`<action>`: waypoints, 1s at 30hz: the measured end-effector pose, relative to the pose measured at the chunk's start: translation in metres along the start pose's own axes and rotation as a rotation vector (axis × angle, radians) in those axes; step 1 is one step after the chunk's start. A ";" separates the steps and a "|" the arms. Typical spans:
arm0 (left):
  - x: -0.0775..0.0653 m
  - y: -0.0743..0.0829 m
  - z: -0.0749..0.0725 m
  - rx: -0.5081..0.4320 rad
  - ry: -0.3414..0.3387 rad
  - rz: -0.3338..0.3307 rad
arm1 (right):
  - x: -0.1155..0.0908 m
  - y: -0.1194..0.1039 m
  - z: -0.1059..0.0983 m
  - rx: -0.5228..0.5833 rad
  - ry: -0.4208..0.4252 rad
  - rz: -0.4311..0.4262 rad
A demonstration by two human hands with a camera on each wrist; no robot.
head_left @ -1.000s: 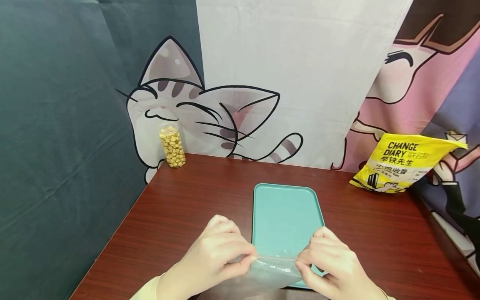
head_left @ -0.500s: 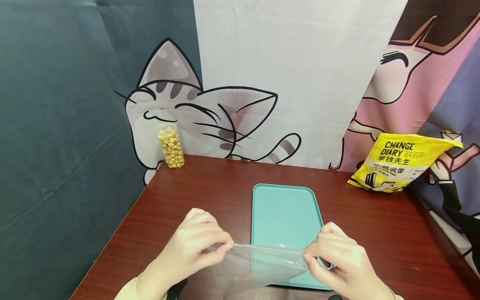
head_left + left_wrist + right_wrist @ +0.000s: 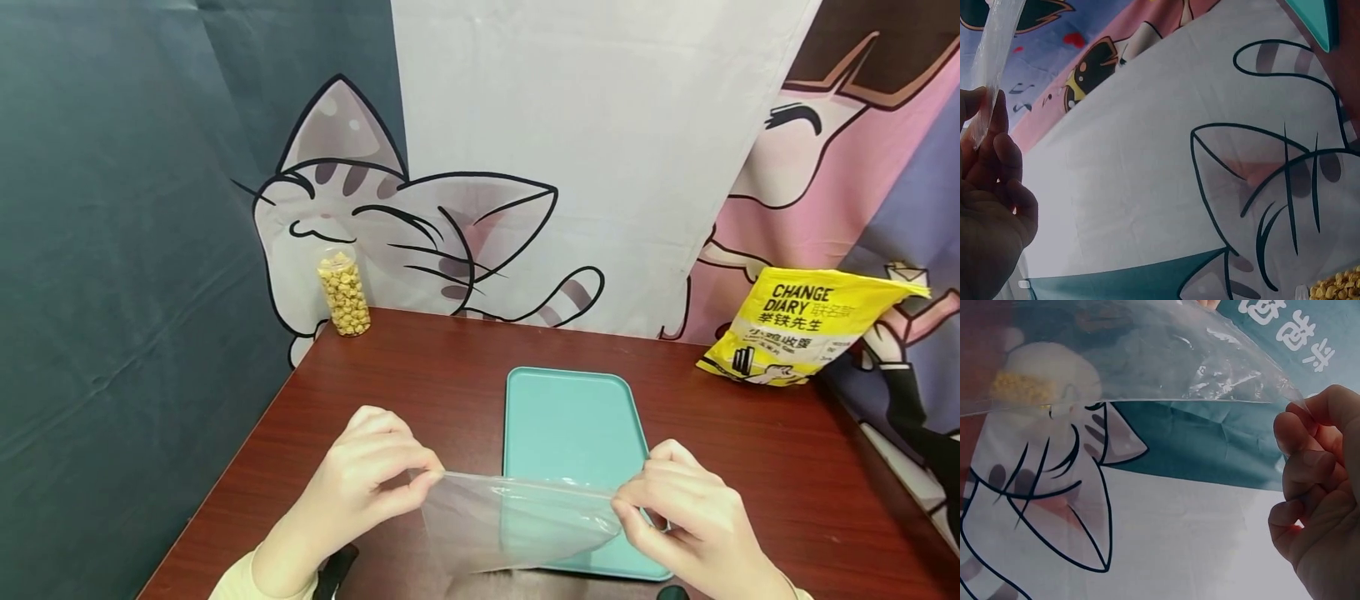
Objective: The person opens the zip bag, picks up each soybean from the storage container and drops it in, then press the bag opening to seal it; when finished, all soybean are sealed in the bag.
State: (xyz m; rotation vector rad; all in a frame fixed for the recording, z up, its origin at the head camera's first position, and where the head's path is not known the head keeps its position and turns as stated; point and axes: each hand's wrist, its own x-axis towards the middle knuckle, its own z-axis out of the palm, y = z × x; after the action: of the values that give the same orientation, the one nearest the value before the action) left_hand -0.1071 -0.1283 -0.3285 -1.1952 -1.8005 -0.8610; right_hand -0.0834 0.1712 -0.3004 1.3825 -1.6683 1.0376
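A clear plastic bag (image 3: pixel 480 525) hangs stretched between the two hands, its top edge almost level. The left hand (image 3: pixel 360 475) pinches one top corner between thumb and forefinger. At the opposite corner the right hand (image 3: pixel 686 508) pinches the bag in the same way. Through the film I can see part of the turquoise tray (image 3: pixel 570 425), which lies on the table beneath. In the left wrist view the bag (image 3: pixel 994 56) shows edge-on in the fingers. The right wrist view has the bag (image 3: pixel 1166 356) spread wide and see-through.
A clear jar of popcorn (image 3: pixel 345 296) stands at the far left corner of the brown table (image 3: pixel 420 367). At the back right leans a yellow snack bag (image 3: pixel 802 329). Cloth with cartoon cats (image 3: pixel 480 225) hangs behind the table.
The left hand has moved left and up, away from the right hand, which has shifted slightly right. The clear bag, bunched between them before, is now drawn out wide.
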 end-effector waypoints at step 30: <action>-0.015 -0.004 -0.021 -0.037 0.109 -0.095 | 0.000 -0.004 0.001 -0.046 0.000 0.080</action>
State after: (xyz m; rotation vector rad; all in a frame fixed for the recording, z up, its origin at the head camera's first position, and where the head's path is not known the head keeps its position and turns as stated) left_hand -0.1025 -0.1537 -0.3329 -1.0717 -1.7713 -0.9984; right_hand -0.0795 0.1699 -0.3008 1.2957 -1.7496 1.0375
